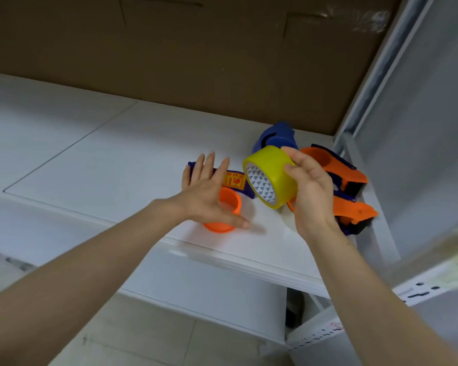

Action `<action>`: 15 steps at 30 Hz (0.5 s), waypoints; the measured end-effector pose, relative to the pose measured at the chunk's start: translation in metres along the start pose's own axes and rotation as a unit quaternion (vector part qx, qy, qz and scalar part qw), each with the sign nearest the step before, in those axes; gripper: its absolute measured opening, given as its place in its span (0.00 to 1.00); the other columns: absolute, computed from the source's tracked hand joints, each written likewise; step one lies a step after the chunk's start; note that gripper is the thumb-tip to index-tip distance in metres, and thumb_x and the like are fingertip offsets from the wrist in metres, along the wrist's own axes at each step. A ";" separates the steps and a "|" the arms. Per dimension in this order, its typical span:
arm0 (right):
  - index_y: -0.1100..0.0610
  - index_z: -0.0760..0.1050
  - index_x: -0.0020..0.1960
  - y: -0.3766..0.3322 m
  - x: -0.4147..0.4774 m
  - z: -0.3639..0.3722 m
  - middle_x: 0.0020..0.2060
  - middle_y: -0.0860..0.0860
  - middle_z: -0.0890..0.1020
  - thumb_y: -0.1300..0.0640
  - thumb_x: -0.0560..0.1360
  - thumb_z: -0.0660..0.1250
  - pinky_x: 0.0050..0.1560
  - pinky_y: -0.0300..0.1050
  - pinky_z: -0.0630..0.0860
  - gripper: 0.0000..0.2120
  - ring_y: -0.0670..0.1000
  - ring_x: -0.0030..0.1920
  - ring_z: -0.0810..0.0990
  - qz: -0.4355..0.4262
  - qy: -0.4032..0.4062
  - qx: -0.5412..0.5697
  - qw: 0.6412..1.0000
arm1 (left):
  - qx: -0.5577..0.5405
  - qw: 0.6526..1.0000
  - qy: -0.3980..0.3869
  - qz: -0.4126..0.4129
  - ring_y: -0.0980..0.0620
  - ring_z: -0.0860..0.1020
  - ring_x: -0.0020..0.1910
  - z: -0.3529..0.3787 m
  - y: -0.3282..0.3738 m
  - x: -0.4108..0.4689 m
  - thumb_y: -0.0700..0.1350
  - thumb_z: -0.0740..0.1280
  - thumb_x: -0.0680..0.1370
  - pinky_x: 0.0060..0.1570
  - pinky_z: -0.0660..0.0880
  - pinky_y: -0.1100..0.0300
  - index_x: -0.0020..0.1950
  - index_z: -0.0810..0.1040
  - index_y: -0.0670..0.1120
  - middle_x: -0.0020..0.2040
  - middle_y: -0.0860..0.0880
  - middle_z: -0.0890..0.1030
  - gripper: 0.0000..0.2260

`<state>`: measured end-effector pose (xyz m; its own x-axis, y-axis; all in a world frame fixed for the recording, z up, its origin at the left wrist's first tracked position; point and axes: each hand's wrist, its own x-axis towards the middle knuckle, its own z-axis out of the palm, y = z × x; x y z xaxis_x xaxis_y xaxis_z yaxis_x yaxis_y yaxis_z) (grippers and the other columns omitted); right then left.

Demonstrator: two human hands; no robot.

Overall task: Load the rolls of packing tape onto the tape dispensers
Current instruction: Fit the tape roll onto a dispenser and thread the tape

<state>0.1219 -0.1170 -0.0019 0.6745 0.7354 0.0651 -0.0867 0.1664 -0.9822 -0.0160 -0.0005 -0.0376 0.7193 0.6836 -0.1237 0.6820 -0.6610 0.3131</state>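
Glossy yellow tape roll [271,175], smooth orange plastic dispenser [224,210]; matt brown cardboard [196,54], smooth white shelf [103,154]

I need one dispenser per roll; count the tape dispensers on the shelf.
4: one under the left hand, a blue one behind the yellow roll, two orange ones stacked at right. More may be hidden.

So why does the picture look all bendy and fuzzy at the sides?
In the head view, the wide lens curves the shelf edge and the metal post, and stretches both forearms at the bottom. The corners smear, worst at the lower right. The middle is sharper: the yellow tape roll in the right hand shows its printed core. The left hand casts only a soft shadow.
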 end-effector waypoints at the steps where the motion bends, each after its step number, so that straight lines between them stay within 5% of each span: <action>1: 0.50 0.79 0.51 0.000 -0.001 0.001 0.50 0.46 0.81 0.65 0.76 0.61 0.59 0.52 0.75 0.14 0.51 0.57 0.78 0.005 0.007 0.007 1.000 | 0.023 1.000 -0.014 -0.011 0.47 0.33 0.75 -0.001 0.003 0.005 0.71 0.71 0.57 0.72 0.32 0.43 0.76 0.36 0.50 0.78 0.47 0.38 0.62; 5: 0.52 0.80 0.52 -0.003 0.000 -0.005 0.57 0.52 0.80 0.64 0.76 0.61 0.57 0.51 0.76 0.12 0.54 0.59 0.78 0.055 0.028 0.092 0.994 | 0.032 0.999 0.008 0.021 0.48 0.44 0.76 -0.005 -0.001 0.009 0.64 0.74 0.61 0.72 0.34 0.45 0.77 0.46 0.48 0.74 0.47 0.54 0.55; 8: 0.59 0.77 0.59 -0.004 0.002 -0.008 0.51 0.53 0.83 0.61 0.76 0.62 0.56 0.47 0.77 0.13 0.52 0.53 0.81 0.084 0.002 0.168 0.982 | 0.020 0.998 -0.006 0.060 0.51 0.38 0.76 -0.001 -0.012 0.001 0.68 0.73 0.58 0.70 0.31 0.46 0.77 0.48 0.49 0.77 0.50 0.49 0.57; 10: 0.60 0.76 0.57 -0.005 -0.001 -0.007 0.39 0.49 0.83 0.59 0.77 0.61 0.45 0.41 0.79 0.11 0.47 0.42 0.82 0.096 -0.033 0.210 0.972 | -0.005 0.998 -0.016 0.060 0.52 0.34 0.75 0.002 -0.018 -0.008 0.68 0.72 0.58 0.70 0.31 0.49 0.78 0.43 0.50 0.78 0.51 0.41 0.59; 12: 0.58 0.75 0.53 -0.004 -0.004 -0.005 0.31 0.47 0.80 0.57 0.77 0.62 0.35 0.37 0.76 0.07 0.43 0.33 0.78 0.119 -0.057 0.231 0.964 | -0.144 0.989 0.002 0.025 0.53 0.39 0.77 0.001 -0.018 -0.018 0.60 0.69 0.60 0.75 0.38 0.50 0.78 0.45 0.51 0.78 0.51 0.42 0.52; 15: 0.56 0.77 0.49 -0.002 -0.011 0.001 0.30 0.47 0.77 0.53 0.69 0.69 0.31 0.37 0.73 0.10 0.44 0.29 0.74 0.167 -0.088 0.230 0.955 | -0.470 0.882 0.021 -0.005 0.55 0.62 0.72 -0.008 -0.010 -0.033 0.49 0.65 0.64 0.71 0.61 0.54 0.74 0.61 0.55 0.73 0.56 0.64 0.38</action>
<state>0.1141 -0.1249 -0.0007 0.4233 0.8899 -0.1699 -0.6150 0.1445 -0.7752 -0.0474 -0.0144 -0.0290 0.6951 0.7115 -0.1028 0.2628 -0.1183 0.9576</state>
